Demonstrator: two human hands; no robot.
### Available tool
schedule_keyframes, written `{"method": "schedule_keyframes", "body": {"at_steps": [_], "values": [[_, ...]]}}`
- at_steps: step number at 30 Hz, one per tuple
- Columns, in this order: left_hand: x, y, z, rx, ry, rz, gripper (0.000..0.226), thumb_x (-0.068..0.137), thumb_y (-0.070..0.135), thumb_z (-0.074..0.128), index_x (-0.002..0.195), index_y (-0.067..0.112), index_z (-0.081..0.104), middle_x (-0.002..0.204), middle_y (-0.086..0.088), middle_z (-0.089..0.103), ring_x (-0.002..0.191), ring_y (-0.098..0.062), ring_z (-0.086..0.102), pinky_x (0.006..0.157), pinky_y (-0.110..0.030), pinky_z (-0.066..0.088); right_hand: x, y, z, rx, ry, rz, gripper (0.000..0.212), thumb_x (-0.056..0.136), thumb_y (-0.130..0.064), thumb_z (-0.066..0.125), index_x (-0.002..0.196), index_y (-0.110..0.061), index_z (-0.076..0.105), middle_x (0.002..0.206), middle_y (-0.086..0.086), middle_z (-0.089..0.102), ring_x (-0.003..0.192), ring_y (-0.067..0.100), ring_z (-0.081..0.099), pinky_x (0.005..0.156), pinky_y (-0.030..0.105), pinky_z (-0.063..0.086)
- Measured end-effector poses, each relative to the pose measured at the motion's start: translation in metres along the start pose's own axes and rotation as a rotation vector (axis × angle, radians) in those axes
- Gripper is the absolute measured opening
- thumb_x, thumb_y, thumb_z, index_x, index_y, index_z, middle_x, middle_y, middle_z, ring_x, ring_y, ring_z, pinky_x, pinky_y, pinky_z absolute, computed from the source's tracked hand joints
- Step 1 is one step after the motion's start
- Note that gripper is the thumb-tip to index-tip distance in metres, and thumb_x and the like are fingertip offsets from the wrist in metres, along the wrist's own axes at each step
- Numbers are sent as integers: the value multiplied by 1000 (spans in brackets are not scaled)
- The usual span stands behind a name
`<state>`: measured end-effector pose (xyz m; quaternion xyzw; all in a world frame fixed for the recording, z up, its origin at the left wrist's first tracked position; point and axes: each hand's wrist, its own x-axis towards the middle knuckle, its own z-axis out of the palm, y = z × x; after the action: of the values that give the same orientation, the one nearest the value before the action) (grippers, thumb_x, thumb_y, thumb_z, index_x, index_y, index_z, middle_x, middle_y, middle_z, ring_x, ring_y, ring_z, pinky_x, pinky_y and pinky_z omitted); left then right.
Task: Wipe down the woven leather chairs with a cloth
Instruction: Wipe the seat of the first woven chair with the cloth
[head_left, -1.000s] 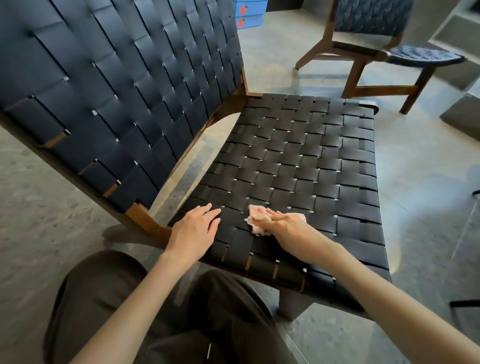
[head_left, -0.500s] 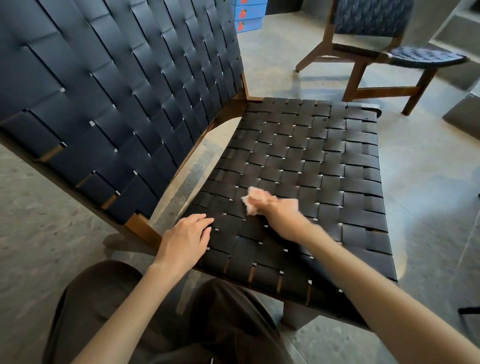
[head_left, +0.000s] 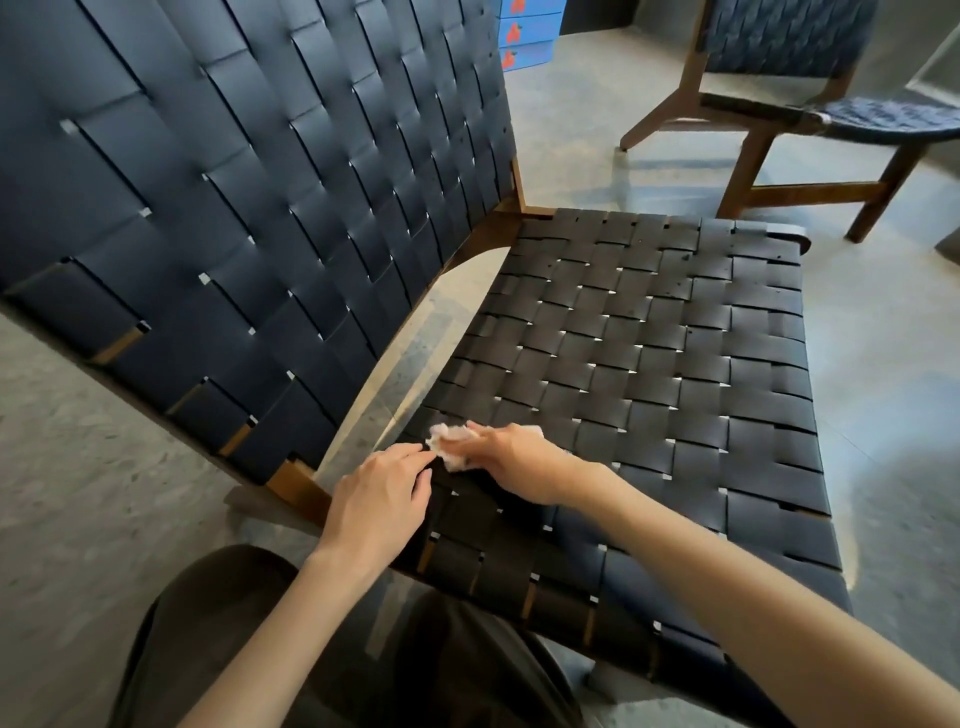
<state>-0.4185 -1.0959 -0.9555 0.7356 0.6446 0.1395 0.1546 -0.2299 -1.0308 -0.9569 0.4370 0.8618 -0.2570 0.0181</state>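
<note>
**Wiping the seat's near corner**

My right hand (head_left: 511, 457) is gripping the crumpled cloth (head_left: 445, 448), pressing it onto the woven seat (head_left: 649, 364) beneath my fingers. Just left of it, my left hand (head_left: 382, 499) is resting flat and relaxed, probably for balance.

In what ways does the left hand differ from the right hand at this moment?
The right hand holds a bunched cloth against the seat; the left hand holds nothing. The left hand lies flat, fingers fairly straight; the right hand's fingers curl on the cloth. Both rest on the same woven seat, close together.
</note>
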Motion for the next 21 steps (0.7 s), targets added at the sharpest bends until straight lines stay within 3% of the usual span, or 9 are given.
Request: {"method": "schedule_keyframes", "body": {"at_steps": [2,4,6,8,10,13,16,18,21], "values": [[11,4,-1,-14,1,3,36,101,30,44,136,28,55,138,9,54,125,-8,51,101,-26,46,-13,7,-22,132,8,-63,42,100,-5,44,138,-20,53,144,-2,49,135,11,41,109,7,24],[28,10,-2,-38,-6,18,37,101,30,44,137,27,53,139,9,52,126,-8,49,101,-26,44,-19,28,-46,137,154,-29,43,96,1,46,135,-15,56,141,-3,51,133,8,42,106,2,19],[49,21,-3,-58,-11,39,38,101,30,43,139,29,51,140,10,51,127,-9,49,101,-26,43,-21,58,-67,80,307,53,48,94,4,46,138,-16,53,146,-1,45,138,14,35,113,11,17],[74,32,-2,-56,-21,59,40,102,32,42,141,30,47,143,10,48,128,-10,47,101,-26,42,-21,96,-85,-28,363,196,53,96,3,43,143,-21,46,154,-1,33,145,25,22,118,31,15],[98,43,2,-51,-44,75,42,102,33,40,144,32,42,147,8,44,131,-13,45,104,-29,40,-22,133,-100,-141,397,349,56,95,3,42,146,-21,40,158,2,26,147,30,13,119,40,10],[133,51,14,-57,-100,66,45,102,36,39,147,33,36,152,6,37,137,-17,38,108,-34,37,-27,172,-111,-285,454,543,61,95,-1,43,151,-20,29,161,6,16,148,32,6,120,44,5],[158,55,24,-37,-180,46,48,102,40,38,149,38,29,158,5,25,143,-18,27,111,-39,32,-23,196,-103,-328,464,682,54,103,-20,33,154,-21,17,162,5,8,149,32,2,119,47,3],[171,54,31,-18,-234,38,50,102,43,36,150,40,24,160,6,18,146,-19,21,112,-42,31,-11,206,-97,-281,476,688,54,102,-20,34,154,-19,17,162,7,10,148,32,4,120,45,5],[191,51,42,-17,-288,28,52,102,45,35,151,42,18,162,6,9,149,-20,10,114,-47,27,20,203,-89,-235,471,559,58,95,-5,36,151,-14,27,160,11,18,148,29,13,121,39,11]]}}
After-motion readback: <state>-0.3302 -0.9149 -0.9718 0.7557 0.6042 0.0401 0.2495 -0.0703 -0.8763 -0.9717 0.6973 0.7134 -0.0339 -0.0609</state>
